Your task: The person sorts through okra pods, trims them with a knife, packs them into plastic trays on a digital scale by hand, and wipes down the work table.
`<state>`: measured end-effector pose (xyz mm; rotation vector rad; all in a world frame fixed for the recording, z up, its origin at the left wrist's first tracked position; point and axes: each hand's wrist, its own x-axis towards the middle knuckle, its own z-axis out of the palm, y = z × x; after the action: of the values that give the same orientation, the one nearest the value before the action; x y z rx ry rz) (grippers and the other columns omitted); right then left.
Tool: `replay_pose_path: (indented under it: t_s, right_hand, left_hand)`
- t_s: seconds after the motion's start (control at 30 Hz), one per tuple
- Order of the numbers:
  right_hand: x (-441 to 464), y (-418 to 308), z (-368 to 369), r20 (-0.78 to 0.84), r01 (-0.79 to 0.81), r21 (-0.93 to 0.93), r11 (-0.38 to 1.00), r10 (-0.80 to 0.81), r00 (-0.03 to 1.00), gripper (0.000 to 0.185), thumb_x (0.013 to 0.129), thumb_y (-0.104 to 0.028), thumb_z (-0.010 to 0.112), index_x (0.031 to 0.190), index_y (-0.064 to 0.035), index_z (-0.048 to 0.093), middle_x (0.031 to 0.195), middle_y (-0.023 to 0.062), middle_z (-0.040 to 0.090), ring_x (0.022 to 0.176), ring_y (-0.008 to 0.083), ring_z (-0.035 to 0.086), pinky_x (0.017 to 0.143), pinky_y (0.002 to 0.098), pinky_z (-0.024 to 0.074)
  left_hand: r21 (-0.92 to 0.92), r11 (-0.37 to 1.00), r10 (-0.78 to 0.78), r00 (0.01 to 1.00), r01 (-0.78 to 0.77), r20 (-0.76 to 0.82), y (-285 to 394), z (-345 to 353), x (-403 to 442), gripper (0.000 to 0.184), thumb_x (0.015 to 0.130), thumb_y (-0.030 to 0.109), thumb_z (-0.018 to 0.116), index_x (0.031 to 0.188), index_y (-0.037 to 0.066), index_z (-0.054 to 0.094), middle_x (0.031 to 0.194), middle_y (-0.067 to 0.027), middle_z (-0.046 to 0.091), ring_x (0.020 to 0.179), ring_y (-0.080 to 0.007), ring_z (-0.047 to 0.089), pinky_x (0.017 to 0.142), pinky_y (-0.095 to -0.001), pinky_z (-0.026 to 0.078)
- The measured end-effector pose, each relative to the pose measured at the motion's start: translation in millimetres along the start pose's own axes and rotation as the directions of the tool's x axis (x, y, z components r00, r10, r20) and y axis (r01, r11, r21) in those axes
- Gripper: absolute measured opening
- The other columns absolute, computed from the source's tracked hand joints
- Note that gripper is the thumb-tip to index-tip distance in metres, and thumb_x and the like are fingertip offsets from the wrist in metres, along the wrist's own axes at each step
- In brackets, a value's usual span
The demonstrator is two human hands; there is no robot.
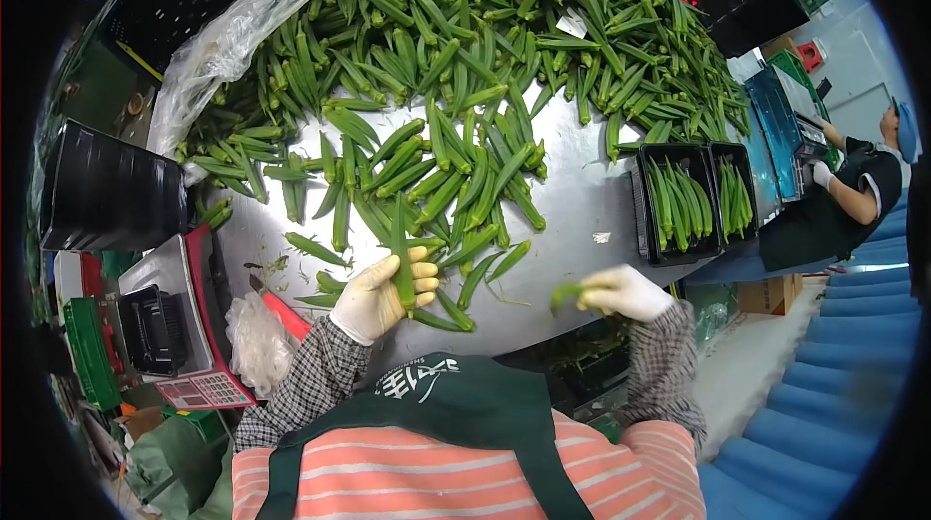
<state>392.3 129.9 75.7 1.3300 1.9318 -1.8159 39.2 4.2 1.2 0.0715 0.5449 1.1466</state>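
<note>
Silvery metal desk (582, 214) | on it, heaped ridged, tapering green okra pods (417, 49) with lighter stem caps | dark-green cloth apron (495, 392), its white lettering (415, 386) creased, not fully legible | white-gloved left hand (375, 295) gripping one long okra pod (400, 241) | white-gloved right hand (628, 294) pinching a blurred green pod (564, 297) near desk's edge

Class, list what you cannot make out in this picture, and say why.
All in the head view:
1) Exact outline of the okra pod in the right hand: blurred.
2) Markings on the scale keypad: too small to read.
3) Lowest pods in the okra heap: hidden by those on top.
4) Back of the left hand: turned away from the camera.
</note>
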Motion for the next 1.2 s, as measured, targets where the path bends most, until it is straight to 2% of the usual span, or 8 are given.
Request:
replay_pose_path:
  t_s: [0.13,0.33,0.43,0.57,0.8,0.87,1.1,1.2]
  right_hand:
    - [-1,33,2,-0.526,0.027,-0.269,0.963,-0.171,0.833,0.027,0.080,-0.018,0.065,0.098,0.0020,0.064,0.092,0.0146,0.065,0.084,0.0211,0.063,0.078,0.0287,0.0482]
    - [105,0,39,-0.639,0.031,-0.610,0.792,-0.514,0.572,0.026,0.075,-0.010,0.066,0.100,-0.0039,0.063,0.087,0.0130,0.060,0.073,0.0250,0.059,0.067,0.0281,0.0480]
    - [136,-7,42,-0.666,-0.214,-0.610,0.763,-0.347,0.661,0.025,0.078,-0.011,0.064,0.102,-0.0029,0.062,0.083,0.0109,0.062,0.071,0.0208,0.060,0.066,0.0276,0.0479]
    - [107,-27,40,-0.474,0.235,0.179,0.955,-0.126,0.871,0.025,0.083,-0.011,0.059,0.102,0.0045,0.060,0.081,0.0053,0.063,0.071,0.0077,0.056,0.064,0.0226,0.0469]
    - [86,-84,103,-0.251,0.375,-0.224,0.900,-0.425,0.870,0.033,0.079,-0.031,0.066,0.100,-0.0055,0.063,0.090,0.0129,0.062,0.078,0.0266,0.062,0.071,0.0336,0.0492]
    - [111,-62,93,-0.488,0.496,-0.150,0.855,-0.501,0.715,0.030,0.080,-0.029,0.065,0.098,-0.0049,0.063,0.088,0.0125,0.062,0.077,0.0265,0.062,0.069,0.0340,0.0491]
    - [165,-41,39,-0.679,-0.139,-0.383,0.913,-0.176,0.712,0.027,0.077,-0.027,0.068,0.082,-0.0013,0.063,0.070,0.0115,0.063,0.063,0.0233,0.062,0.060,0.0316,0.0492]
    - [163,-41,37,-0.651,-0.016,-0.144,0.989,-0.082,0.755,0.028,0.079,-0.026,0.065,0.086,0.0012,0.062,0.075,0.0169,0.063,0.072,0.0283,0.062,0.066,0.0343,0.0491]
  left_hand:
    - [-0.033,0.999,-0.023,1.000,0.023,-0.003,-7,-4,4,0.041,0.094,0.027,0.045,0.125,0.000,0.044,0.112,-0.0173,0.058,0.100,-0.0296,0.058,0.089,-0.0429,0.046]
    - [-0.102,0.995,0.005,1.000,-0.005,-0.001,-14,20,9,0.048,0.093,0.036,0.045,0.124,-0.001,0.044,0.118,-0.0183,0.055,0.108,-0.0306,0.053,0.094,-0.0444,0.042]
    - [-0.098,0.994,0.038,0.999,-0.041,-0.028,-12,25,7,0.056,0.092,0.042,0.043,0.126,-0.003,0.042,0.125,-0.0206,0.048,0.116,-0.0331,0.046,0.098,-0.0458,0.037]
    - [-0.145,0.988,0.050,0.998,-0.055,-0.035,-12,24,8,0.059,0.091,0.044,0.045,0.128,-0.002,0.040,0.127,-0.0206,0.045,0.118,-0.0331,0.044,0.100,-0.0463,0.034]
    - [0.080,0.995,0.074,0.986,-0.063,-0.147,-32,15,32,0.034,0.086,0.024,0.062,0.111,0.003,0.053,0.100,-0.0088,0.060,0.094,-0.0205,0.058,0.084,-0.0364,0.048]
    - [-0.068,0.997,0.020,0.988,-0.031,-0.151,-27,2,28,0.025,0.086,0.014,0.056,0.107,0.003,0.057,0.090,-0.0079,0.062,0.083,-0.0220,0.058,0.082,-0.0392,0.047]
    - [-0.200,0.979,0.050,0.999,-0.047,0.011,-10,9,28,0.050,0.077,0.016,0.056,0.124,0.002,0.047,0.107,-0.0136,0.060,0.098,-0.0276,0.058,0.094,-0.0455,0.041]
    - [-0.229,0.973,0.037,0.996,-0.017,0.081,-7,9,32,0.051,0.080,0.019,0.054,0.126,0.001,0.046,0.110,-0.0146,0.059,0.099,-0.0286,0.057,0.096,-0.0454,0.040]
